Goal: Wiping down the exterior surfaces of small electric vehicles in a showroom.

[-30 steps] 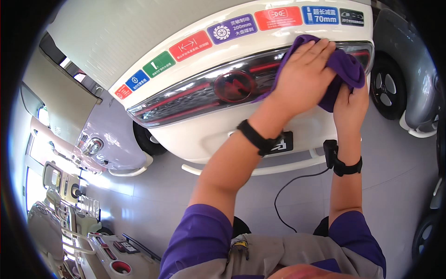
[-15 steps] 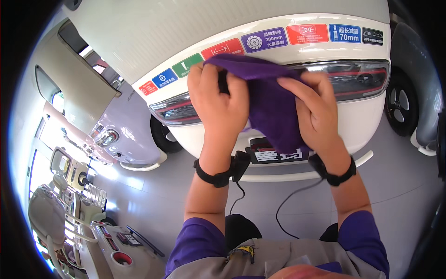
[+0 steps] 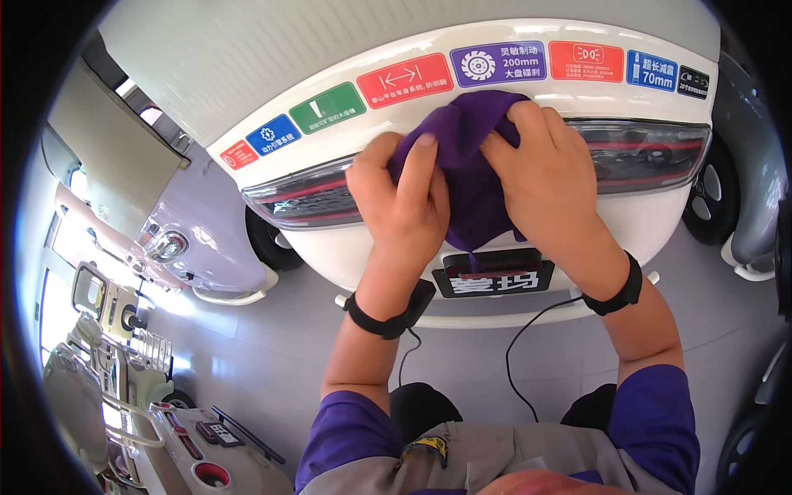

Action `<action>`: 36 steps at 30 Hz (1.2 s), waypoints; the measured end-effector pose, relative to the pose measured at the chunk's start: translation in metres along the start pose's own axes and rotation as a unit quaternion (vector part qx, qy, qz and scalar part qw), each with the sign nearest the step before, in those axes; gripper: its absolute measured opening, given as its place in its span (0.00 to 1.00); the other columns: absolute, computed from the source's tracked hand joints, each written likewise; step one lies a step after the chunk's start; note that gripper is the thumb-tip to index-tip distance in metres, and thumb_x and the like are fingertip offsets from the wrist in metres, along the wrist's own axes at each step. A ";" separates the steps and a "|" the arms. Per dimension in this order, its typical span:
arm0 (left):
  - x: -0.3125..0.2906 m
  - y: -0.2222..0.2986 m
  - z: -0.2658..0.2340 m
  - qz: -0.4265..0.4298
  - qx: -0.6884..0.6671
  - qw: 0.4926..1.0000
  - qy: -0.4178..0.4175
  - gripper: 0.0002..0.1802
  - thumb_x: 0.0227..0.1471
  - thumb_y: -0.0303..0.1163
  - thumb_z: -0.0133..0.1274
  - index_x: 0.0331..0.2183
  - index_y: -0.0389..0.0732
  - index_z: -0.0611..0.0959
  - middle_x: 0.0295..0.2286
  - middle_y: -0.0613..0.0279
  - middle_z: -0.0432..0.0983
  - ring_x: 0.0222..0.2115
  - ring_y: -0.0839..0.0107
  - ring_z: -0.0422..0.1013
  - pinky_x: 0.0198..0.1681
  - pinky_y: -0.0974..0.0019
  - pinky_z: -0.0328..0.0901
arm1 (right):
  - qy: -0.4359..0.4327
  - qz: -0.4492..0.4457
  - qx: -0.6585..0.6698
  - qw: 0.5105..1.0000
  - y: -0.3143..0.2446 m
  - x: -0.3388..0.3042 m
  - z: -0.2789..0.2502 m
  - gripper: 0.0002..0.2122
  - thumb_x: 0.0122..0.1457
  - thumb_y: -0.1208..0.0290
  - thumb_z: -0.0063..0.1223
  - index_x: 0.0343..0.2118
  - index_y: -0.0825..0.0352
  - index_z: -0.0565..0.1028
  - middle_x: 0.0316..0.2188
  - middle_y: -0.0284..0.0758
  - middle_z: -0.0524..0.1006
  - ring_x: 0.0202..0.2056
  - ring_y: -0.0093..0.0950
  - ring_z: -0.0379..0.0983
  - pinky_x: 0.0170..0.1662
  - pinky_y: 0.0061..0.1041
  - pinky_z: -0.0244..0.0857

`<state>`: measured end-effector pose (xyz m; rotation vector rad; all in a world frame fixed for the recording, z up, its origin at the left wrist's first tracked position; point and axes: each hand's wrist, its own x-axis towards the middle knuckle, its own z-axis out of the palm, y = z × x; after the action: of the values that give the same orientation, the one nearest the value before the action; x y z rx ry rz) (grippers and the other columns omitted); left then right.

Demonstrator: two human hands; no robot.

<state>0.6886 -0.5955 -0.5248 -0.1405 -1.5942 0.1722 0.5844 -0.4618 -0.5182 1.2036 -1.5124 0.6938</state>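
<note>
A purple cloth hangs bunched between my two hands, in front of the white rear end of a small vehicle. My left hand grips the cloth's left side, thumb and fingers pinched on it. On the other side my right hand has its fingers closed on the upper right of the cloth. Behind the cloth runs a long dark light bar with a red stripe; its middle is hidden. Below the cloth is a black plate with white characters.
Coloured stickers line the panel above the light bar. A pale bumper bar crosses below. Other vehicles stand close by: a lilac one at left, a beige scooter at lower left, a grey one at right. Cables trail from both wrist straps.
My hands have come closer together, and the cloth is now bunched more tightly. The right hand has turned so its back faces up. The view has shifted slightly.
</note>
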 end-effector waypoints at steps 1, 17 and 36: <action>0.001 -0.003 0.002 0.025 -0.009 0.999 0.033 0.25 0.38 0.17 0.57 0.43 0.43 0.80 0.33 0.56 0.71 0.33 0.59 0.68 0.35 0.59 0.60 | -0.002 -0.009 0.006 1.000 -0.002 0.002 0.000 0.11 0.45 0.72 0.53 0.34 0.61 0.79 0.30 0.31 0.66 0.33 0.29 0.68 0.31 0.28 0.64; -0.001 0.033 0.003 -0.003 0.118 0.976 -0.185 0.26 0.38 0.24 0.55 0.45 0.34 0.80 0.35 0.55 0.69 0.35 0.57 0.66 0.38 0.57 0.59 | -0.124 -0.049 -0.104 0.986 0.009 0.015 -0.029 0.07 0.45 0.70 0.55 0.29 0.60 0.76 0.30 0.32 0.67 0.32 0.27 0.71 0.29 0.24 0.69; -0.019 0.048 0.002 -0.020 0.124 0.974 -0.187 0.36 0.40 0.38 0.63 0.52 0.32 0.75 0.39 0.52 0.67 0.36 0.59 0.65 0.38 0.58 0.56 | -0.155 -0.033 -0.082 0.984 0.015 0.008 -0.035 0.11 0.47 0.69 0.56 0.36 0.55 0.77 0.33 0.35 0.66 0.33 0.28 0.73 0.29 0.26 0.70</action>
<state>0.6865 -0.5522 -0.5527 0.1255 -1.9315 0.3824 0.5836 -0.4288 -0.4979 1.2696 -1.7393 0.3397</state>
